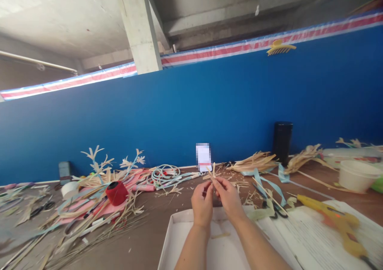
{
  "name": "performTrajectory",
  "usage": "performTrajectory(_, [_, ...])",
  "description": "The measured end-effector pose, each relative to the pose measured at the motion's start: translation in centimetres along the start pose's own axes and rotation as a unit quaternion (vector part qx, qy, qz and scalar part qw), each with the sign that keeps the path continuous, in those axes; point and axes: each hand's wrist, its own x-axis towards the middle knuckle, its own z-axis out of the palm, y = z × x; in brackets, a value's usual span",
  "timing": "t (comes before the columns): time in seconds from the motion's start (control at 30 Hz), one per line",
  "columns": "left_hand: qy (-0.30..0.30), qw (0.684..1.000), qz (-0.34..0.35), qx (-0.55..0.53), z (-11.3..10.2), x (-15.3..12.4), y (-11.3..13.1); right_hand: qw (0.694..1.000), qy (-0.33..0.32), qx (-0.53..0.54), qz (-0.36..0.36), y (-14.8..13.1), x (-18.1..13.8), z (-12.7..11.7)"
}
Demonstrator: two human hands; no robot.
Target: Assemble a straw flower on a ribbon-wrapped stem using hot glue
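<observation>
Both my hands meet over the far edge of a white tray (176, 238). My left hand (202, 204) and my right hand (228, 196) pinch together a small bundle of pale straw strips (212, 171) that sticks up between the fingertips. A short loose straw piece (220, 235) lies inside the tray under my forearms.
A brown table (149, 230) littered with straw, a red thread spool (116, 193), coiled cords (163, 174), scissors (273, 207), a yellow glue gun (335, 220) on white paper, a white bowl (357, 175), a black cylinder (282, 142). A blue wall stands behind.
</observation>
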Motion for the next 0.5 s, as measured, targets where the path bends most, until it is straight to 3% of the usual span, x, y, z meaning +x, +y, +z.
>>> performTrajectory(0.5, [0.021,0.999,-0.002,0.045,-0.13,-0.09,-0.08,0.998,0.017,-0.062,-0.027,-0.63,-0.27,-0.07])
